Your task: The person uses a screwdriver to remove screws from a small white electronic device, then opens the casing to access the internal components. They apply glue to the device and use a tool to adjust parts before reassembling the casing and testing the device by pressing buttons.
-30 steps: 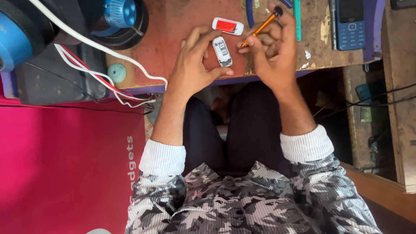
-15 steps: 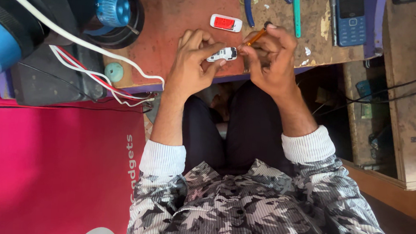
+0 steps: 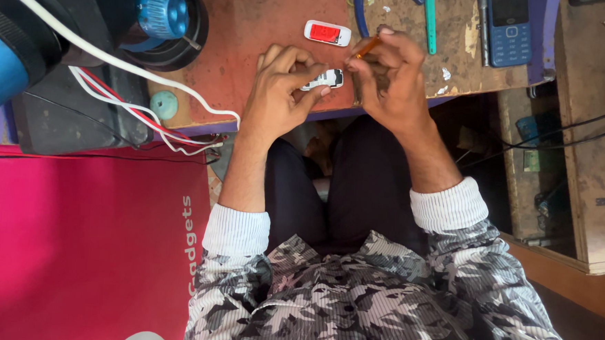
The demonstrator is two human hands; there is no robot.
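Small white gadget (image 3: 323, 79) being worked on, job looking unfinished.
The left hand (image 3: 279, 93) is pinching it over the table (image 3: 254, 29) edge; the right hand (image 3: 389, 74), its grip pressed around an orange-handled tool (image 3: 365, 48), is probing it, a red-and-white piece (image 3: 327, 33) lying apart.

A worn reddish-brown wooden workbench (image 3: 254, 29) with chipped paint fills the top. A pale wooden shelf unit (image 3: 594, 137) stands at the right edge (dark cables trail across it). A bright pink printed banner (image 3: 71, 247) covers the lower left, evenly lit.
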